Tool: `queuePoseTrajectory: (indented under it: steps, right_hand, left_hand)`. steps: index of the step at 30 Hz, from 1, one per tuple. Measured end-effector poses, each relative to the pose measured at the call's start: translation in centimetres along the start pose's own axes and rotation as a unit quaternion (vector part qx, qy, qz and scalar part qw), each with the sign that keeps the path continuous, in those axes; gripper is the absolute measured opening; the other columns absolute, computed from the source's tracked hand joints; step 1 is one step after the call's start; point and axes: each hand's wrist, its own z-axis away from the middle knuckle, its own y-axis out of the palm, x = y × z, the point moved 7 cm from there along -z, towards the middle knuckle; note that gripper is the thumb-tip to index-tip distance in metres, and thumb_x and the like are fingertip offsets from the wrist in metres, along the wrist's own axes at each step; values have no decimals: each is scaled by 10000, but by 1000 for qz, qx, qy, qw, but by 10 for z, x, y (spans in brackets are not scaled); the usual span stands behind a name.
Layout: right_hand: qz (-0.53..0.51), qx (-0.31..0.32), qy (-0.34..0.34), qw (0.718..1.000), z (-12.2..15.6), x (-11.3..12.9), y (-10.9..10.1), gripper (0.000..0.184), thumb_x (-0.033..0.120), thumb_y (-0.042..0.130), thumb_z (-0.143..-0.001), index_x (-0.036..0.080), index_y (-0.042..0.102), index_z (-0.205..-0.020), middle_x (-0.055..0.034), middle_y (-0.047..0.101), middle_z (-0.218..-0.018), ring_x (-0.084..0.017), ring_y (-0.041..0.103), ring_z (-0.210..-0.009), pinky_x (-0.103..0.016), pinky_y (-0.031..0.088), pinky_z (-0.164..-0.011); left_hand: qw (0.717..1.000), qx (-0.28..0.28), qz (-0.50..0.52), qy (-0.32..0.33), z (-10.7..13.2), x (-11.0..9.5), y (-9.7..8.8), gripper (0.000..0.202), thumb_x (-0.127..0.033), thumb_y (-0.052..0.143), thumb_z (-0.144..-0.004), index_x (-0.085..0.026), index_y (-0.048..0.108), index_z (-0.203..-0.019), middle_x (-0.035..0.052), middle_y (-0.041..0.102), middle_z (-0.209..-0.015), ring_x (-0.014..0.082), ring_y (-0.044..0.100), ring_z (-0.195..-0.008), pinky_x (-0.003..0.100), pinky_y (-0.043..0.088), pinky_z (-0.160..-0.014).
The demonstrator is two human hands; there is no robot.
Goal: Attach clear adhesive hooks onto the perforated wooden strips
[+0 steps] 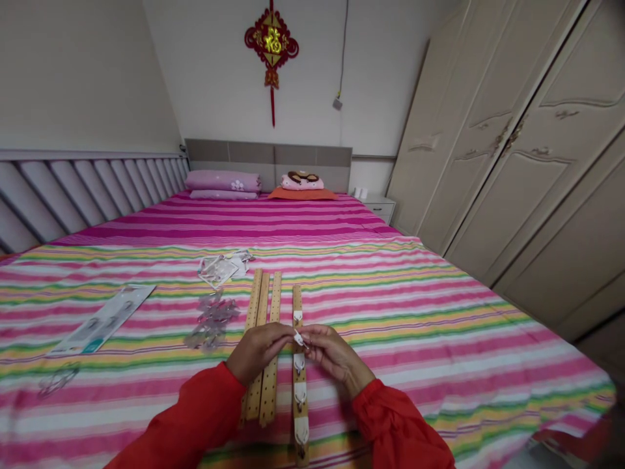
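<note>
Both my hands meet over a striped bed, in red sleeves. My left hand [258, 352] and my right hand [332, 352] pinch a small white hook [298, 337] between their fingertips, just above a perforated wooden strip [297, 306]. That strip carries several white hooks [300, 397] along its length. Three more perforated wooden strips [266, 296] lie side by side to its left, partly under my left hand.
A pile of clear plastic hook pieces [212, 319] lies left of the strips, torn packets [219, 268] beyond them, and a long blister pack [105, 319] further left. Pillows [223, 182] sit at the headboard. A wardrobe [527, 156] stands along the right.
</note>
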Motion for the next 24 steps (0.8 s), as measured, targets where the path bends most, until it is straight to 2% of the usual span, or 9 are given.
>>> queuePoseTrajectory:
  steps: [2, 4, 7, 10, 14, 18, 24]
  right_hand:
    - [-2, -1, -2, 1000, -5, 2, -3, 264, 182, 831, -569, 100, 738, -802, -29, 694, -641, -73, 594, -528, -151, 458, -514]
    - [-5, -10, -8, 1000, -11, 6, -6, 216, 173, 820, -573, 93, 734, -754, -22, 681, -610, -65, 582, -508, -144, 458, -508]
    - [-11, -37, -25, 999, -25, 16, -9, 179, 150, 809, -556, 92, 723, -702, -1, 650, -551, -47, 544, -455, -128, 447, -471]
    - [-2, -67, -46, 997, -42, 25, -14, 166, 144, 793, -545, 101, 708, -682, -11, 656, -555, -60, 559, -464, -138, 459, -466]
    - [42, -129, -79, 988, -68, 30, -27, 157, 179, 777, -545, 117, 672, -645, -7, 631, -500, -80, 551, -432, -173, 464, -443]
    - [81, -181, -109, 974, -89, 30, -42, 166, 201, 762, -535, 126, 636, -614, 0, 620, -466, -77, 516, -384, -176, 419, -390]
    - [103, -207, -137, 963, -105, 28, -52, 135, 199, 726, -542, 133, 615, -578, 19, 583, -419, -81, 483, -367, -185, 356, -363]
  left_hand:
    - [995, -32, 74, -61, -8, 11, 2, 206, -334, 602, -781, -211, 723, -893, 60, 731, -884, 180, 668, -822, 267, 518, -756]
    - [978, -54, 163, -123, -17, 24, 7, 238, -361, 659, -718, -180, 714, -861, 65, 725, -853, 185, 665, -802, 278, 528, -737]
    - [931, -74, 290, -209, -29, 45, 17, 330, -377, 738, -630, -148, 693, -864, 59, 712, -804, 176, 661, -759, 289, 540, -709]
    - [878, -121, 380, -266, -42, 68, 24, 424, -309, 817, -543, -136, 669, -900, 37, 696, -758, 146, 655, -704, 281, 544, -700]
    - [829, -194, 417, -318, -57, 99, 30, 332, -182, 849, -500, -114, 646, -754, 39, 682, -697, 124, 652, -661, 264, 545, -704]
    - [822, -222, 392, -349, -68, 122, 38, 251, -138, 836, -502, -105, 616, -620, 20, 639, -586, 109, 629, -576, 254, 544, -657]
    - [830, -234, 356, -359, -77, 144, 46, 249, -160, 822, -483, -121, 601, -593, -6, 611, -546, 116, 622, -561, 261, 542, -623]
